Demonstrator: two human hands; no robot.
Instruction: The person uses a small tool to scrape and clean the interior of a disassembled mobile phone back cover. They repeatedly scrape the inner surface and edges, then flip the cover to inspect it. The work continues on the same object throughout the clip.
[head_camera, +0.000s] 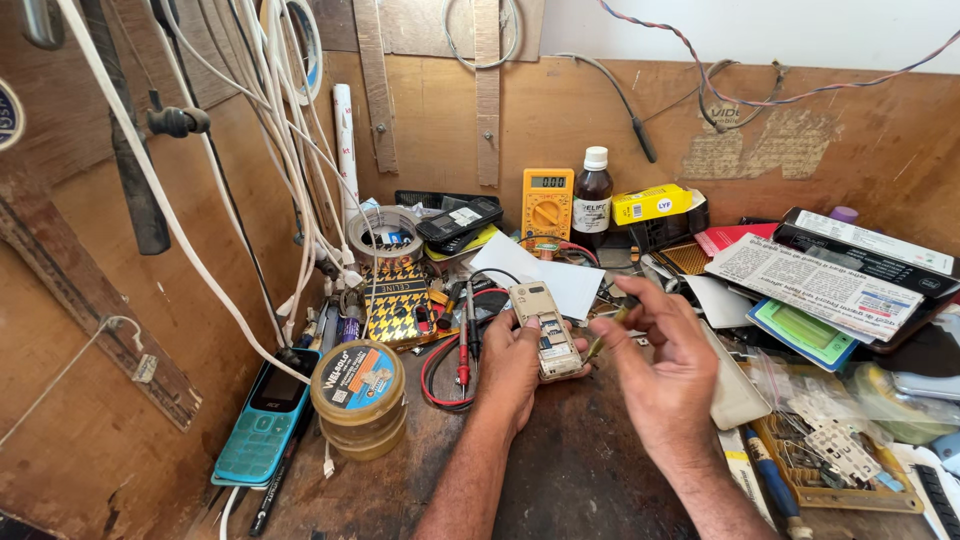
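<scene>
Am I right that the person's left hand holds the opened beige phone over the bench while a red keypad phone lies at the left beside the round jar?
Not quite: the head view shows that the keypad phone beside the round jar is turquoise, not red. The rest stands: the left hand holds the opened beige phone over the bench.

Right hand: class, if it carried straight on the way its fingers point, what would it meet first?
Probably the opened phone that the left hand holds; the right hand points leftward at it, though depth is unclear.
</scene>
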